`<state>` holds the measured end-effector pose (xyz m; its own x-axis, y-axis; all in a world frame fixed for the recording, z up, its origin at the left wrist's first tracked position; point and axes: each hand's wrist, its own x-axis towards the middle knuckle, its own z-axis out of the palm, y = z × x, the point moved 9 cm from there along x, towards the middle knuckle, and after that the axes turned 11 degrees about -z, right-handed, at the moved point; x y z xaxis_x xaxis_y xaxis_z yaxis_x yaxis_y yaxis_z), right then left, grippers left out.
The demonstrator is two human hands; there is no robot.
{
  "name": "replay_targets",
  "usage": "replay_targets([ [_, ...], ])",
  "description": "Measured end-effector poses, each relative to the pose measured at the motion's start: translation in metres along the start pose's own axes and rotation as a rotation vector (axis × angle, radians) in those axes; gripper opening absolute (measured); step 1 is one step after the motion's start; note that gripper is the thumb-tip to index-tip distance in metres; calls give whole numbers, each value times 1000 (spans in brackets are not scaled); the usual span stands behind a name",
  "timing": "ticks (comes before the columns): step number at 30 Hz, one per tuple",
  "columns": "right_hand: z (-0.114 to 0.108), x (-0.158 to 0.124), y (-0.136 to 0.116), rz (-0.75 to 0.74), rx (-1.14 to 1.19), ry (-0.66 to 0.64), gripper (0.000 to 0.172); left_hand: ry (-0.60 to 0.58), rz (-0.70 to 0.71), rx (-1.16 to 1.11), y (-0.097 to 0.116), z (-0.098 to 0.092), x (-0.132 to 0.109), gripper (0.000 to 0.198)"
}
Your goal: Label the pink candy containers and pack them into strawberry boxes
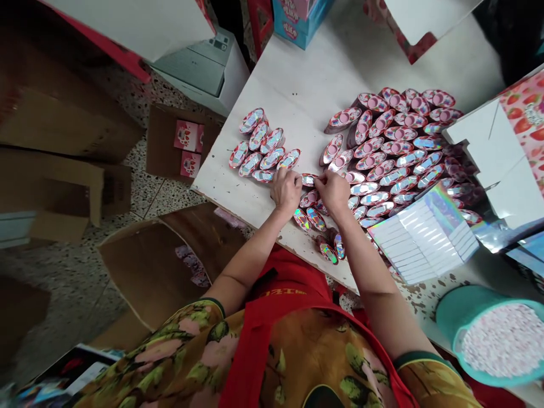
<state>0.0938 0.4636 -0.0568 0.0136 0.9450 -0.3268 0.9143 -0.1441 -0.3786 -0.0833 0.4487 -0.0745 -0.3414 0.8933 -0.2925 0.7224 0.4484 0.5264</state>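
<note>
My left hand (287, 190) and my right hand (334, 191) are close together over the table's near side, fingers closed at either end of a small oval box (308, 179) with a shiny strip on its top. Whether the fingertips pinch the strip or the box's rim is too small to tell. Left of my hands stands a group of similar oval boxes with shiny tops (260, 141). To the right, many more are packed together; those at the back show open pink round holes (372, 102), while nearer ones carry shiny strips (377, 198).
A sheet of shiny silver stickers (425, 235) lies over boxes at right. A turquoise tub (446, 311) of small pale pieces stands at the near right corner. Strawberry-printed cartons (525, 119) flank the white table (306, 79). Cardboard boxes (144, 260) sit on the floor at left.
</note>
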Motion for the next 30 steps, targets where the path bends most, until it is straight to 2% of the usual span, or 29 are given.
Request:
replay_targets([
  [3, -8, 2, 6, 41, -41, 25, 19, -2, -10, 36, 2, -2, 5, 14],
  [7, -5, 0, 5, 51, -52, -10, 17, -76, 5, 106, 5, -2, 18, 17],
  [9, -1, -6, 3, 20, -35, -11, 17, -107, 31, 111, 5, -1, 23, 19],
  [11, -7, -18, 10, -50, 7, 46, 19, -114, 42, 64, 3, -1, 26, 19],
  [12, -18, -26, 22, -79, 27, 112, 20, -109, 46, 31, 2, -2, 27, 17],
  [14, -55, -52, 71, -71, 30, 314, 26, -73, 66, -45, 2, -6, 25, 14],
  [16, -106, -89, 144, 58, -50, 524, 32, -40, 114, -112, 9, -10, 17, 14],
  [17, -129, -107, 184, 150, -112, 571, 35, -40, 146, -134, 15, -10, 11, 15],
  [18, -149, -123, 224, 254, -174, 571, 40, -54, 180, -148, 23, -9, 2, 16],
  [20, -170, -145, 295, 480, -254, 448, 55, -112, 257, -164, 44, 2, -19, 16],
  [22, -176, -156, 341, 623, -296, 316, 67, -182, 351, -186, 72, 19, -46, 16],
  [23, -178, -159, 354, 654, -310, 290, 69, -218, 406, -202, 88, 30, -62, 16],
  [25, -180, -160, 364, 657, -316, 329, 64, -300, 528, -240, 123, 56, -96, 16],
  [27, -183, -162, 368, 621, -247, 413, 52, -389, 652, -277, 161, 85, -133, 17],
  [30, -185, -167, 375, 513, -21, 496, 33, -511, 815, -301, 224, 132, -187, 19],
])
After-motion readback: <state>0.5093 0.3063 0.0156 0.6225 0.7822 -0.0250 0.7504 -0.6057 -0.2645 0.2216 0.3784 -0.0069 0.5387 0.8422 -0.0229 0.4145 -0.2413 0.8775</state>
